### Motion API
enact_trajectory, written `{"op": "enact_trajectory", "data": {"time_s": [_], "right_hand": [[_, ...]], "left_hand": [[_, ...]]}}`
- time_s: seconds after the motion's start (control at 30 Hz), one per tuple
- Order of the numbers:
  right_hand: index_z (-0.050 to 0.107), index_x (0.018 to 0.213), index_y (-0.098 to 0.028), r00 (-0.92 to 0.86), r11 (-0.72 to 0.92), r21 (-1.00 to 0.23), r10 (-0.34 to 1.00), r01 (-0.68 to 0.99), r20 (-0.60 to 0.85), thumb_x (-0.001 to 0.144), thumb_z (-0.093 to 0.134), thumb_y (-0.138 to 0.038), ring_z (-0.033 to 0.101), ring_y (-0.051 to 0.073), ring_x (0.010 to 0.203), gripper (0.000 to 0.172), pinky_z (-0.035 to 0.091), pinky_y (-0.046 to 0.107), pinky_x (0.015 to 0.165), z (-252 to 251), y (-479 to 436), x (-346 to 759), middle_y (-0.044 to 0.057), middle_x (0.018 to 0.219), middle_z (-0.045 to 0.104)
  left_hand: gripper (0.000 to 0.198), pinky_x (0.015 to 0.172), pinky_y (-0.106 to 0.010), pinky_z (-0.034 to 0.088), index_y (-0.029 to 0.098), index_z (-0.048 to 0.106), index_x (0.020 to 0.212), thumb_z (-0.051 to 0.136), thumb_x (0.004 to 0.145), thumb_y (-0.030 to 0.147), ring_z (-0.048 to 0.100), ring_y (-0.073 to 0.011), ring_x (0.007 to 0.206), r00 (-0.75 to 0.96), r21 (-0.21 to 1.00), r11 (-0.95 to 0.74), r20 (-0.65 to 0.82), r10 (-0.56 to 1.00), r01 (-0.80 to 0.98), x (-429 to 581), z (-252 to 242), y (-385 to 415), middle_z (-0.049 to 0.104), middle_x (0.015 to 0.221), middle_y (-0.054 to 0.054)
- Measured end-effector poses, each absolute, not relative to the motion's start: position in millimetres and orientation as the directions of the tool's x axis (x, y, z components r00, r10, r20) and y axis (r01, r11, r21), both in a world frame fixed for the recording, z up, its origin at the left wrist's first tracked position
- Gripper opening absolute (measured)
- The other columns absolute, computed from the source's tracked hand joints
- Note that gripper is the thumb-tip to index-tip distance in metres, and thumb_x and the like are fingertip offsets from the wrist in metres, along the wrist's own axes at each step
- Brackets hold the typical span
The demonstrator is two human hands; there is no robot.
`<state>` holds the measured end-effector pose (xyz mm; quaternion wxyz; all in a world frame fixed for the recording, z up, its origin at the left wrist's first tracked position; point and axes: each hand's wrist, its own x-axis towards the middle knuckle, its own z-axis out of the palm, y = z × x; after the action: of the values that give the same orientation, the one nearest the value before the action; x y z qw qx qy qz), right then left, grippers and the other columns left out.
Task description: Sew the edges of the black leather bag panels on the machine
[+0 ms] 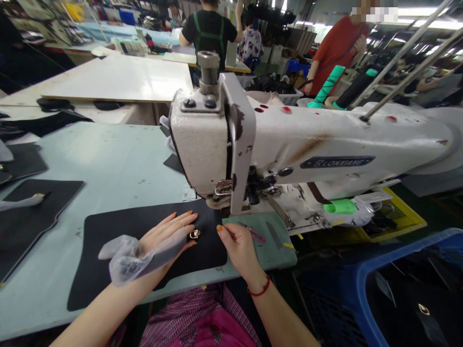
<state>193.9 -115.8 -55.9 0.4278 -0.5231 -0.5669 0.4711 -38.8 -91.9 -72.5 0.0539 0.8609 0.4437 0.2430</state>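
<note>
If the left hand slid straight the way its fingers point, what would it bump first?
Probably the low end of the white sewing machine head, though depth is unclear; the left hand might slip just underneath.

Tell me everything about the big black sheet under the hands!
This black leather-like sheet has a rounded far left corner and a gold metal clasp near its right end. It lies flat on the pale green tabletop, its far right corner by the white sewing machine's head. The left hand rests on it; the right hand touches its right edge. Crumpled whitish film hides some.
</note>
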Motion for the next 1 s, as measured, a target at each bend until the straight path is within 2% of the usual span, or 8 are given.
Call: {"op": "enact_trajectory", "data": {"time_s": [0.2, 0.3, 0.43, 0.5, 0.57, 0.67, 0.8, 1.0], "right_hand": [[0.041, 0.061, -0.017, -0.102, -0.003, -0.987, 0.995, 0.158, -0.019, 0.093, 0.050, -0.044, 0.028, 0.009, 0.057, 0.043, 0.021, 0.023, 0.052, -55.1, -100.6, 192.6, -0.004, 0.061, 0.031], [0.041, 0.061, -0.016, -0.132, -0.017, -0.988, 0.991, 0.153, -0.038, 0.093, 0.048, -0.045, 0.028, 0.008, 0.057, 0.044, 0.021, 0.023, 0.052, -52.5, -94.7, 192.8, -0.004, 0.061, 0.030], [0.040, 0.059, -0.016, -0.117, 0.016, -0.977, 0.993, 0.215, -0.009, 0.094, 0.048, -0.043, 0.031, 0.008, 0.055, 0.045, 0.023, 0.023, 0.051, -47.8, -100.7, 194.7, -0.004, 0.059, 0.031], [0.049, 0.064, -0.016, -0.128, 0.002, -0.975, 0.991, 0.223, -0.027, 0.094, 0.048, -0.043, 0.040, 0.008, 0.054, 0.040, 0.028, 0.021, 0.050, -47.6, -111.5, 195.9, -0.003, 0.060, 0.041], [0.061, 0.081, -0.017, -0.165, -0.060, -0.980, 0.982, 0.192, -0.092, 0.095, 0.047, -0.043, 0.053, 0.010, 0.057, 0.033, 0.036, 0.020, 0.051, -49.3, -124.8, 197.1, -0.001, 0.067, 0.056], [0.064, 0.092, -0.016, -0.192, -0.153, -0.978, 0.965, 0.142, -0.179, 0.095, 0.048, -0.044, 0.066, 0.014, 0.063, 0.032, 0.046, 0.020, 0.053, -52.3, -140.3, 198.1, 0.003, 0.073, 0.069], [0.059, 0.077, -0.014, -0.222, -0.215, -0.976, 0.950, 0.040, -0.218, 0.093, 0.050, -0.047, 0.071, 0.017, 0.070, 0.037, 0.048, 0.018, 0.051, -50.3, -143.1, 198.8, 0.009, 0.077, 0.073], [0.062, 0.082, -0.013, -0.311, -0.295, -0.953, 0.914, -0.069, -0.260, 0.090, 0.054, -0.052, 0.070, 0.015, 0.066, 0.041, 0.048, 0.017, 0.049, -44.0, -134.5, 202.5, 0.013, 0.088, 0.075]], "left_hand": [[0.037, 0.101, -0.042, 0.049, 0.019, 0.068, 0.103, 0.045, 0.093, 0.046, 0.065, -0.0246, 0.110, 0.519, 0.240, -0.626, 0.385, 0.763, 0.742, -34.2, -49.7, -77.9, 0.070, 0.117, -0.010], [0.034, 0.102, -0.042, 0.049, 0.016, 0.067, 0.104, 0.050, 0.092, 0.042, 0.065, -0.0257, 0.109, 0.568, 0.181, -0.647, 0.344, 0.748, 0.741, -32.7, -36.6, -72.0, 0.069, 0.118, -0.012], [0.034, 0.105, -0.043, 0.046, 0.017, 0.066, 0.107, 0.050, 0.092, 0.043, 0.064, -0.0260, 0.112, 0.568, 0.175, -0.640, 0.330, 0.754, 0.748, -32.6, -30.4, -69.3, 0.068, 0.120, -0.012], [0.034, 0.105, -0.042, 0.045, 0.015, 0.066, 0.107, 0.049, 0.092, 0.042, 0.064, -0.0257, 0.112, 0.574, 0.180, -0.652, 0.343, 0.743, 0.737, -33.3, -32.1, -69.7, 0.067, 0.121, -0.014], [0.034, 0.105, -0.042, 0.045, 0.014, 0.064, 0.107, 0.049, 0.093, 0.041, 0.064, -0.0259, 0.112, 0.575, 0.186, -0.661, 0.360, 0.734, 0.727, -34.3, -34.7, -70.8, 0.067, 0.121, -0.015], [0.034, 0.105, -0.041, 0.045, 0.012, 0.061, 0.110, 0.048, 0.094, 0.039, 0.064, -0.0262, 0.111, 0.557, 0.183, -0.669, 0.422, 0.715, 0.720, -35.1, -36.0, -72.7, 0.068, 0.119, -0.015], [0.031, 0.105, -0.038, 0.045, 0.014, 0.059, 0.113, 0.049, 0.094, 0.036, 0.062, -0.0250, 0.114, 0.549, 0.238, -0.673, 0.423, 0.721, 0.700, -34.2, -29.9, -73.4, 0.066, 0.122, -0.013], [0.034, 0.102, -0.037, 0.046, 0.017, 0.059, 0.117, 0.051, 0.093, 0.039, 0.063, -0.0246, 0.112, 0.506, 0.346, -0.612, 0.352, 0.788, 0.712, -33.9, -20.4, -73.0, 0.065, 0.124, -0.010]]}}
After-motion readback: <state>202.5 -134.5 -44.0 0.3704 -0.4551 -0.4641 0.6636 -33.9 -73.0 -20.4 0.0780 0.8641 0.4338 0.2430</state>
